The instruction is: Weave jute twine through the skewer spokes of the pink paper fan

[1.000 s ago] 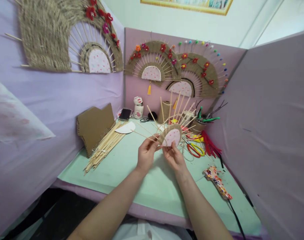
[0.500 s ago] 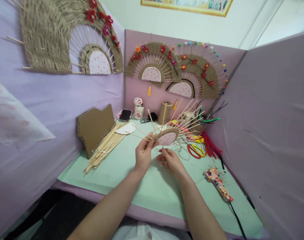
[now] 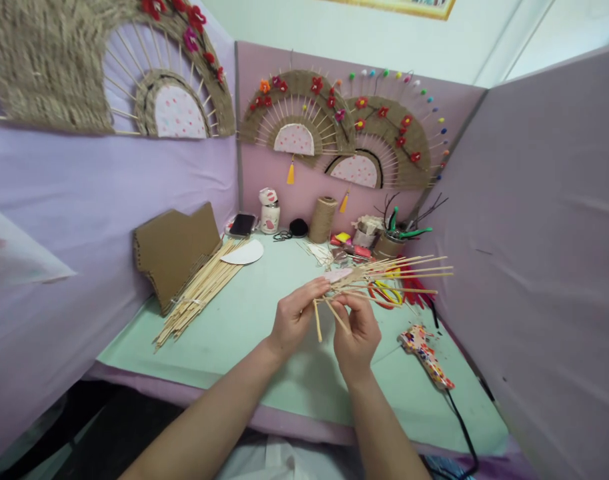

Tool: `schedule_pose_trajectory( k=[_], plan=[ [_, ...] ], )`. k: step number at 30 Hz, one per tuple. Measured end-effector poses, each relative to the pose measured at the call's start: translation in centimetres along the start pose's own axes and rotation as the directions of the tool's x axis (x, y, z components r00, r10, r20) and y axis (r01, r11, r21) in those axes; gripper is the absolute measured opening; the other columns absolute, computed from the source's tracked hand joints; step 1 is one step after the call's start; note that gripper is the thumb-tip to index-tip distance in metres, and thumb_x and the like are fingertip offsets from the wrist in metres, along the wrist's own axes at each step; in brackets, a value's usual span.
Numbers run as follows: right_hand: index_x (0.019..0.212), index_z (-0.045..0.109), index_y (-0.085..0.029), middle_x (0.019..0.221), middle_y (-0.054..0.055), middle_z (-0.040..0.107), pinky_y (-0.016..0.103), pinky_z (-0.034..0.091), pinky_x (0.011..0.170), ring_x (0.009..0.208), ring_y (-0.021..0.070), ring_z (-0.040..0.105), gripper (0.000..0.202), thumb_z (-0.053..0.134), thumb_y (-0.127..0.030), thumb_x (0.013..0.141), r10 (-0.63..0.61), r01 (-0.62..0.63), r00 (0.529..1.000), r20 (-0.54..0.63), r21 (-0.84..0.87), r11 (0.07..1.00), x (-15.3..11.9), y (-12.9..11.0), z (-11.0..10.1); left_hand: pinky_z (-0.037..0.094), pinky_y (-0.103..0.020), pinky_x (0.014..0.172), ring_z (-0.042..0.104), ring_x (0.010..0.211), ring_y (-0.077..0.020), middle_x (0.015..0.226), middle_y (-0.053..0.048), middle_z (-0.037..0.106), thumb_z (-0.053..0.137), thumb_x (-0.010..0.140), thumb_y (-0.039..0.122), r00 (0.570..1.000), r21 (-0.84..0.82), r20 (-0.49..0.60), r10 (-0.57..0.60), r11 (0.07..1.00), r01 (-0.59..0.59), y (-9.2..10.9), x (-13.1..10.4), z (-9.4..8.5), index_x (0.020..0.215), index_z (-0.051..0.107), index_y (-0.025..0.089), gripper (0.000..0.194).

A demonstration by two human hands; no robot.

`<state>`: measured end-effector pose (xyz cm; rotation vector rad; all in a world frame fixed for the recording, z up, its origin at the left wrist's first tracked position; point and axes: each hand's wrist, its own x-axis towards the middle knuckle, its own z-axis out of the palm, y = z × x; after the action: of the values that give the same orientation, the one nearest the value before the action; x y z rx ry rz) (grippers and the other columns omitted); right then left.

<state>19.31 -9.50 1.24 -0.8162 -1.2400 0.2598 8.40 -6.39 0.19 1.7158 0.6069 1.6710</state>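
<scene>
Hands: left (image 3: 295, 319), right (image 3: 357, 328) grip stick fan (image 3: 364, 280) | cup (image 3: 388, 245): pliers, probably

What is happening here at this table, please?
A person holds a small half-made fan of thin wooden sticks with a pink dotted paper centre in both bare hands, above the pale green table. The left hand and right hand pinch it, tipped nearly flat, its sticks pointing right. A bundle of loose wooden sticks lies to the left.
</scene>
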Motion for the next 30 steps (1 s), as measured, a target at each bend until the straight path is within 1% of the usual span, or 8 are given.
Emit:
schedule_pose_trajectory(
  k=[3, 5, 9, 11, 15, 18, 22, 30],
  plan=[
    [0.082, 0.062, -0.025, 0.078, 0.002, 0.060, 0.033, 0.044, 0.080, 0.079, 0.0169, 0.056, 0.012, 0.058, -0.015, 0.078, -0.033, 0.032, 0.998, -0.047, -0.025, 0.999, -0.6, 0.3, -0.3, 0.037, -0.041, 0.101, 0.055, 0.112, -0.0233, 0.111, -0.006, 0.065, 0.053, 0.082, 0.021, 0.998, 0.007, 0.044, 0.044, 0.999, -0.044, 0.0, 0.0, 0.2, 0.106, 0.067, 0.026, 0.028],
    [0.082, 0.061, -0.024, 0.076, 0.001, 0.060, 0.032, 0.045, 0.076, 0.076, 0.0161, 0.056, 0.011, 0.058, -0.014, 0.078, -0.070, 0.063, 0.994, -0.082, -0.088, 0.994, -1.0, 0.2, -0.6, 0.037, -0.041, 0.101, 0.054, 0.112, -0.0239, 0.111, -0.007, 0.066, 0.056, 0.080, 0.019, 0.995, 0.032, 0.071, 0.068, 0.997, -0.071, 0.0, -0.1, 0.3, 0.107, 0.066, 0.025, 0.030],
    [0.080, 0.059, -0.020, 0.069, 0.000, 0.059, 0.027, 0.045, 0.061, 0.065, 0.0138, 0.055, 0.006, 0.059, -0.015, 0.078, -0.199, 0.165, 0.975, -0.100, -0.276, 0.947, -1.5, 0.0, -1.1, 0.039, -0.045, 0.100, 0.053, 0.114, -0.0241, 0.115, -0.009, 0.063, 0.056, 0.080, 0.018, 0.967, 0.099, 0.158, 0.198, 0.972, -0.215, -0.2, -0.5, 0.5, 0.113, 0.061, 0.021, 0.034],
    [0.079, 0.058, -0.019, 0.067, 0.000, 0.059, 0.026, 0.045, 0.059, 0.061, 0.0126, 0.055, 0.004, 0.059, -0.015, 0.079, -0.254, 0.205, 0.961, -0.112, -0.328, 0.922, -1.7, 0.1, -1.3, 0.040, -0.045, 0.099, 0.052, 0.115, -0.0235, 0.116, -0.009, 0.062, 0.054, 0.081, 0.018, 0.954, 0.114, 0.184, 0.236, 0.959, -0.259, -0.4, -0.7, 0.6, 0.114, 0.060, 0.020, 0.033],
    [0.081, 0.059, -0.019, 0.069, 0.000, 0.061, 0.026, 0.047, 0.059, 0.061, 0.0126, 0.057, 0.004, 0.060, -0.016, 0.079, -0.279, 0.202, 0.946, -0.166, -0.370, 0.907, -2.2, 0.7, -1.4, 0.040, -0.045, 0.099, 0.051, 0.116, -0.0228, 0.116, -0.010, 0.062, 0.051, 0.084, 0.018, 0.950, 0.119, 0.206, 0.235, 0.957, -0.263, -0.5, -0.8, 0.7, 0.112, 0.059, 0.020, 0.030],
    [0.084, 0.060, -0.019, 0.071, 0.001, 0.063, 0.026, 0.048, 0.059, 0.061, 0.0132, 0.059, 0.007, 0.061, -0.015, 0.078, -0.247, 0.163, 0.952, -0.182, -0.381, 0.910, -2.7, 1.3, -1.5, 0.040, -0.045, 0.098, 0.052, 0.115, -0.0228, 0.115, -0.010, 0.062, 0.051, 0.084, 0.018, 0.951, 0.108, 0.202, 0.233, 0.960, -0.258, -0.6, -1.0, 0.8, 0.112, 0.059, 0.020, 0.029],
    [0.084, 0.060, -0.019, 0.071, 0.001, 0.064, 0.026, 0.049, 0.058, 0.058, 0.0132, 0.060, 0.005, 0.061, -0.018, 0.079, -0.217, 0.133, 0.960, -0.178, -0.391, 0.911, -3.0, 1.5, -1.7, 0.040, -0.045, 0.098, 0.052, 0.115, -0.0229, 0.114, -0.011, 0.062, 0.051, 0.084, 0.018, 0.955, 0.104, 0.192, 0.225, 0.963, -0.247, -0.6, -1.0, 0.8, 0.110, 0.059, 0.019, 0.027],
    [0.084, 0.061, -0.020, 0.071, 0.001, 0.064, 0.024, 0.048, 0.057, 0.057, 0.0119, 0.060, 0.006, 0.061, -0.017, 0.078, -0.290, 0.180, 0.944, -0.159, -0.488, 0.854, -2.7, 0.7, -1.8, 0.041, -0.043, 0.097, 0.053, 0.113, -0.0221, 0.112, -0.010, 0.063, 0.050, 0.084, 0.017, 0.961, 0.111, 0.182, 0.208, 0.967, -0.230, -0.4, -1.1, 0.8, 0.108, 0.060, 0.019, 0.026]
  ],
)
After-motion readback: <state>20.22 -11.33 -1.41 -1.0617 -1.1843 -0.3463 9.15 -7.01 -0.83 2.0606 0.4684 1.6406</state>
